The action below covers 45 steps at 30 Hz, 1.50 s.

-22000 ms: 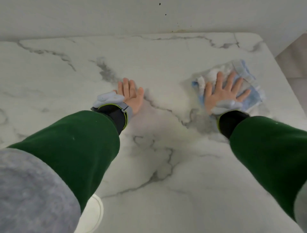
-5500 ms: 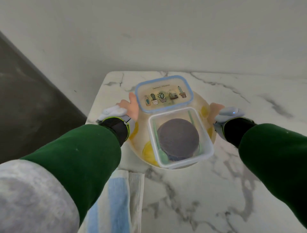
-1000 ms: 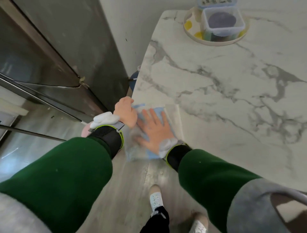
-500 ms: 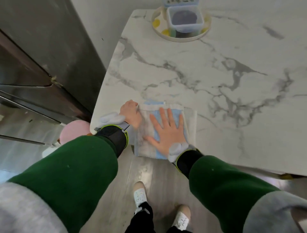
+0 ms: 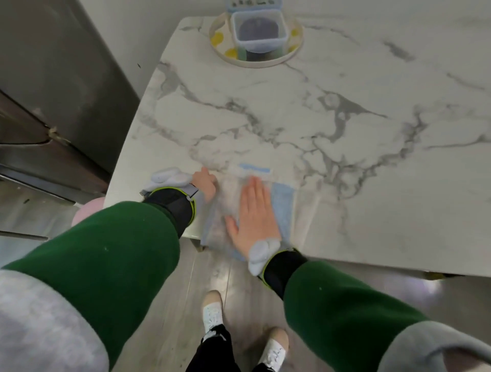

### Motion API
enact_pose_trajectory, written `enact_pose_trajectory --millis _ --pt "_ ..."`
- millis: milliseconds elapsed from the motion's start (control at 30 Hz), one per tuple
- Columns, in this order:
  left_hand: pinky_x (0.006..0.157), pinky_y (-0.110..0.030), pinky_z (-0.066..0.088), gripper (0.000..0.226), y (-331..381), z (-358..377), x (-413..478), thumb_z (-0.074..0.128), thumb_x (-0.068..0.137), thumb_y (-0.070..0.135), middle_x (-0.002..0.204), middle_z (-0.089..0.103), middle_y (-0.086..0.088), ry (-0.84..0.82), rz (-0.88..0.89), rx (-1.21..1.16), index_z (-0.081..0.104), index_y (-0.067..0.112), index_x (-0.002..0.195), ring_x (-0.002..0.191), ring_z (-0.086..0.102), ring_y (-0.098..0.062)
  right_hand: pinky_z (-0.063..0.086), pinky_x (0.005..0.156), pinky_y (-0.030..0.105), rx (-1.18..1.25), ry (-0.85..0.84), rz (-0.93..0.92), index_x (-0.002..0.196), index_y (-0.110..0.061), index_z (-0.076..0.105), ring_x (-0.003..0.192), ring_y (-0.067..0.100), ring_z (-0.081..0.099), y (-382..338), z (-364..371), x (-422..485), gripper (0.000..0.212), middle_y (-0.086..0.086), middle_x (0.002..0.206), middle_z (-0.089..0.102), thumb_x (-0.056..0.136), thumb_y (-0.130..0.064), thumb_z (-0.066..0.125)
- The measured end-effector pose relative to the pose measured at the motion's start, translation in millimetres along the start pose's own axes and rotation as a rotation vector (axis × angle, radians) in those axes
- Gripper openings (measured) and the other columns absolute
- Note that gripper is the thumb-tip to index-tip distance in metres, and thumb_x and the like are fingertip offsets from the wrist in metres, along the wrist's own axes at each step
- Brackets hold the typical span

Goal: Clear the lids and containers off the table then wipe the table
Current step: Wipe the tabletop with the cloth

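From the head camera, the right hand (image 5: pixel 253 215) presses flat, fingers straight, on the blue-striped cloth (image 5: pixel 283 201) at the near edge of the marble table (image 5: pixel 345 132). The left hand (image 5: pixel 204 183) meets the cloth's left border, its grip unclear. The container (image 5: pixel 259 29) and lid (image 5: pixel 252 3) sit on a plate (image 5: pixel 265 63) at the far corner. Even pressure and overlapping strokes should serve best.

My marble table (image 5: pixel 372 79) carries a round plate (image 5: pixel 265 64) at its far left corner. Well nearer to me than the plate, a blue-and-white cloth (image 5: pixel 283 201) lies flat, overhanging the table's edge.
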<state>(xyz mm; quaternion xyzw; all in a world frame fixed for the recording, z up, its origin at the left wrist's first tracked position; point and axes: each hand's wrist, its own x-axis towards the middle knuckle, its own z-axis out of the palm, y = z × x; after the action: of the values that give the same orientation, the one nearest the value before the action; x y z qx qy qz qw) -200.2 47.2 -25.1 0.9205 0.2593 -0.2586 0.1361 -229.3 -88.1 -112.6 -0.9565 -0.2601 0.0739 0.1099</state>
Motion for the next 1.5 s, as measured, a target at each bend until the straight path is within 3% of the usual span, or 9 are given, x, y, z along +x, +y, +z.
enact_pose_trajectory --millis 133,267,400,667,767,1000,1200,1300,1500 --pt "0.110 -0.033 0.031 0.041 -3.8 -9.2 8.5 0.028 0.103 0.008 0.147 0.040 -0.017 0.003 -0.059 -0.003 0.041 0.003 0.142 0.136 0.040 -0.031 -0.011 0.119 0.042 -0.052 -0.012 -0.131 0.149 -0.001 0.012 0.148 0.027 -0.004 32.5 -12.1 13.7 0.077 0.015 0.159 0.000 0.095 -0.053 0.027" --pt "0.102 -0.036 0.042 0.036 -4.6 -22.8 28.2 0.038 0.096 0.002 0.130 0.058 -0.020 0.096 -0.040 -0.175 0.060 -0.002 0.125 0.123 0.053 -0.033 -0.003 0.120 0.046 -0.092 0.003 0.202 0.151 -0.008 0.000 0.147 0.028 -0.007 96.8 -35.9 59.6 0.073 0.013 0.159 -0.006 0.097 -0.051 0.023" --pt "0.107 -0.031 0.035 0.042 5.1 -32.2 56.2 0.038 0.094 -0.001 0.143 0.045 -0.015 0.160 0.014 -0.244 0.052 0.005 0.133 0.130 0.045 -0.031 -0.001 0.119 0.049 -0.095 0.026 0.386 0.152 -0.013 -0.002 0.147 0.030 -0.007 97.6 -40.5 95.0 0.073 0.015 0.159 -0.008 0.096 -0.054 0.019" --pt "0.107 -0.026 0.020 0.045 30.9 -57.6 131.6 0.035 0.093 -0.003 0.151 0.033 -0.014 0.283 0.177 -0.213 0.043 -0.001 0.137 0.140 0.031 -0.023 -0.009 0.117 0.051 -0.076 -0.040 -0.051 0.152 -0.024 0.007 0.147 0.025 -0.011 32.2 -26.0 147.9 0.087 0.010 0.160 -0.006 0.083 -0.075 0.021" --pt "0.112 -0.035 0.027 0.044 42.9 -61.4 148.8 0.036 0.093 0.000 0.155 0.023 -0.011 0.190 0.229 -0.114 0.043 0.005 0.137 0.144 0.021 -0.024 -0.007 0.116 0.056 -0.069 -0.029 0.122 0.151 -0.029 -0.002 0.147 0.024 -0.013 78.5 -41.4 177.3 0.082 0.006 0.160 -0.011 0.085 -0.073 0.019" --pt "0.118 -0.046 0.016 0.052 40.3 -62.3 159.3 0.033 0.097 0.000 0.160 0.007 -0.011 0.048 0.282 0.009 0.026 0.004 0.149 0.149 0.007 -0.029 -0.007 0.108 0.069 -0.014 -0.019 0.597 0.150 -0.028 -0.008 0.145 0.034 -0.018 133.0 -72.5 222.4 0.085 0.007 0.158 -0.017 0.083 -0.076 0.010" --pt "0.119 -0.036 0.020 0.052 42.6 -75.8 162.4 0.030 0.099 0.002 0.161 0.002 -0.006 -0.046 0.273 0.056 0.025 0.011 0.150 0.150 0.004 -0.023 -0.008 0.112 0.063 -0.036 -0.010 0.169 0.151 -0.032 0.000 0.146 0.029 -0.014 63.9 -48.3 234.3 0.072 0.000 0.160 -0.010 0.090 -0.066 0.019" --pt "0.116 -0.030 0.020 0.049 43.3 -78.2 156.2 0.030 0.099 0.000 0.160 0.015 -0.010 -0.013 0.272 -0.015 0.033 0.011 0.147 0.148 0.017 -0.023 -0.008 0.114 0.060 -0.047 -0.034 0.106 0.150 -0.036 -0.003 0.146 0.025 -0.016 97.5 -53.3 211.5 0.067 -0.004 0.160 -0.012 0.091 -0.064 0.014" --pt "0.111 -0.028 0.023 0.047 67.2 -65.3 124.1 0.032 0.097 -0.002 0.155 0.026 -0.014 0.139 0.142 -0.159 0.044 0.007 0.141 0.143 0.028 -0.027 -0.007 0.113 0.062 0.006 -0.032 0.548 0.149 -0.034 -0.010 0.145 0.028 -0.019 199.2 -80.8 137.3 0.066 0.000 0.159 -0.017 0.093 -0.061 0.011"
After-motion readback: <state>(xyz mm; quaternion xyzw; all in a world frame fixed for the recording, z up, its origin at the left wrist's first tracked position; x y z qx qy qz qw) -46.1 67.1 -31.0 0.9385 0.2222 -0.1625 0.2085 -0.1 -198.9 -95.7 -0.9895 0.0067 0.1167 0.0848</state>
